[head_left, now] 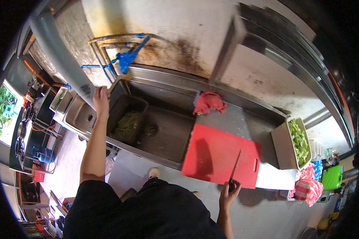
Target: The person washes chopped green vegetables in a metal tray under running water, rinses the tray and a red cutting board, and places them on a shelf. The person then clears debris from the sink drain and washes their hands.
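Upper garment: loose black shirt (147, 211), short left sleeve (95, 197) ending near the elbow. Forearms (93, 149) and hands (101, 96) bare. Footwear: cream-coloured shoe (154, 172), rounded toe showing; remainder hidden beneath shirt.

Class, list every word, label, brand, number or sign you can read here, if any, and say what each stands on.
No text can be read anywhere in this picture.
Red cutting board, and knife in the right hand: no lettering legible.
Red-and-white striped bag: no words legible.
Small containers at far right: too small and blurred to tell.
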`<state>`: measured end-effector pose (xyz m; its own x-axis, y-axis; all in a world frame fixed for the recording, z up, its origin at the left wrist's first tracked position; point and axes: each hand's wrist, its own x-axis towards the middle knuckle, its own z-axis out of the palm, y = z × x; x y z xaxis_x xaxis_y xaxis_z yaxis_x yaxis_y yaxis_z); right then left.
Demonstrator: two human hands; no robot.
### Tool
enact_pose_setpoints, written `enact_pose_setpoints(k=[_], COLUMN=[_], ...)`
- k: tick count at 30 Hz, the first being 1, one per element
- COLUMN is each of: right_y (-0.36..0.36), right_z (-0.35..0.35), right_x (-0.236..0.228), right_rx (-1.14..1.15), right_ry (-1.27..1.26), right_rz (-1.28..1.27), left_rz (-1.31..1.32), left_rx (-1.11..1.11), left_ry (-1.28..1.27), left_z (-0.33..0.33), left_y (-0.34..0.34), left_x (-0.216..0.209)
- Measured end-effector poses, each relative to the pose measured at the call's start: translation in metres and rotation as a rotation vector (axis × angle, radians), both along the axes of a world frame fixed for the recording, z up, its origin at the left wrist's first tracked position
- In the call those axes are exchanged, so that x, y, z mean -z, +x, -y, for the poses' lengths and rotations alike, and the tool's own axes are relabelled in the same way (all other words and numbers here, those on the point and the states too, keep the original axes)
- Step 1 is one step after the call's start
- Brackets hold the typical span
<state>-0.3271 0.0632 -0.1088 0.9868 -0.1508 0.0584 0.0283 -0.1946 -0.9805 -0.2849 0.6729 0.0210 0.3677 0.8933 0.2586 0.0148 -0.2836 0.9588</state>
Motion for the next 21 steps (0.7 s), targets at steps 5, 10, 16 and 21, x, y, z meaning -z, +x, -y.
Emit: enact_pose_setpoints(k=[5, 10, 16, 21], right_y=[0.022, -0.001, -0.045, -0.059], right_z=[-0.107, -0.169, -0.212, -0.226], right_x=[-0.002, -0.009, -0.005, -0.009], right_rx=[-0.069, -0.097, -0.019, -0.007], right_ry=[-0.159, -0.234, -0.16, -0.217], right_rz=[-0.006, -0.052, -0.081, -0.263], left_rz=[0.028, -0.019, 0.077, 0.209], left_rx=[0.255, 0.439, 0.304, 0.572], left_ry=[0.902, 1.327, 1.152, -0.311], left_z=[-0.029, -0.006, -0.012, -0.038], left_y=[0.064, 0.128, 0.138, 0.106], left_x=[-0.05, -0.111, -0.094, 0.004])
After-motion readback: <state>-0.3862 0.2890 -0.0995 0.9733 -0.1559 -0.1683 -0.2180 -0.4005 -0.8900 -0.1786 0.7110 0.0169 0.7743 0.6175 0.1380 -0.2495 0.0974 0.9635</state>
